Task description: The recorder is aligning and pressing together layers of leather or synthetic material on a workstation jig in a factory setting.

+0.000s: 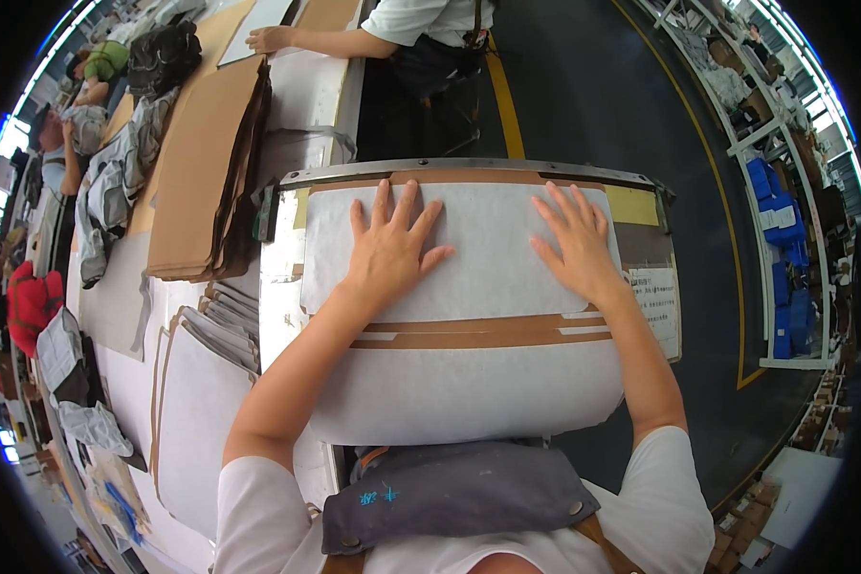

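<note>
Left grip and right grip spread wide, holding nothing, laid on panel across worktop. Panel broad, white-faced, brown-banded. Smaller blue bins far right; contents too small to tell.

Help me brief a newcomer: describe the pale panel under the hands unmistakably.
Find the long metal bar. Just below it lies the pale panel, left hand and right hand spread on it. A brown strip divides it from the lower, hand-free pale section.
</note>
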Motion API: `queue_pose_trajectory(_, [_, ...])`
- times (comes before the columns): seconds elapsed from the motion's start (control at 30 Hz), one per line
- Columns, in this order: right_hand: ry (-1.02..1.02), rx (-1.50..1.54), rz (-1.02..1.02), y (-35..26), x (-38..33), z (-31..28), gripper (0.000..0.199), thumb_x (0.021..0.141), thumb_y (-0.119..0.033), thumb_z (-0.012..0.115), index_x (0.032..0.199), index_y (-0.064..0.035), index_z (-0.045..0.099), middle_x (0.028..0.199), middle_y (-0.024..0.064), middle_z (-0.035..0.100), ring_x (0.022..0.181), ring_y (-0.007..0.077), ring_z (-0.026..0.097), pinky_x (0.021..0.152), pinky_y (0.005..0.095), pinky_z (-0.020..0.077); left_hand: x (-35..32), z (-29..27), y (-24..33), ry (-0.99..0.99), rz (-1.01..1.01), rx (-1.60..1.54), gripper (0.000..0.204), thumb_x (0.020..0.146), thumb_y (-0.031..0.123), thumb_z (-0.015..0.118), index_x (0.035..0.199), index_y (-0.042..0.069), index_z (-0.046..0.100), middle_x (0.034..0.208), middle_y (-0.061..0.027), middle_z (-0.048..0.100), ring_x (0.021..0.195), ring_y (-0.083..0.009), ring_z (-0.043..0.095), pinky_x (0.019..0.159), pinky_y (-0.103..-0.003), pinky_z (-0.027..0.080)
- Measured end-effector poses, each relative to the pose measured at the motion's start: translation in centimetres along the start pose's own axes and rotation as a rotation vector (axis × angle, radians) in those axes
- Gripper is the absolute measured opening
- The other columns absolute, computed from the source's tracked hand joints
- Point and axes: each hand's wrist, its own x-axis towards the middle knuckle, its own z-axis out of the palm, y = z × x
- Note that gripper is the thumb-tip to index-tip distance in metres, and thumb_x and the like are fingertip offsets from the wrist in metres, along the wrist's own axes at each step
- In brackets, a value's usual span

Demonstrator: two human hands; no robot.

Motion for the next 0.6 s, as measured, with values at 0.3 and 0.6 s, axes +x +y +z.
queue_pose_trajectory(0.3, [0.012,-0.002,0.012,0.14,-0.2,-0.21,0.054,0.091,-0.036,0.059,0.138,-0.0152,0.046,0.15,0.0116,0.032,0.14,0.0385,0.022,0.11,0.058,0.0151,0.18,-0.22,0.17,-0.027,-0.005,-0.038,0.055,0.09,0.049,0.056,0.135,0.017,0.05,0.148,-0.0152,0.033,0.139,-0.0419,0.021,0.105,-0.067,0.018])
queue_pose_trajectory(0.6, [0.063,0.001,-0.028,0.03,-0.19,0.22,0.054,0.089,-0.037,0.061,0.136,-0.0148,0.048,0.15,0.0121,0.032,0.139,0.0397,0.022,0.108,0.0583,0.0175,-0.07,-0.71,0.0,-0.079,-0.021,-0.019,0.057,0.089,0.046,0.058,0.138,0.018,0.047,0.151,-0.0143,0.029,0.141,-0.0405,0.018,0.108,-0.066,0.015])
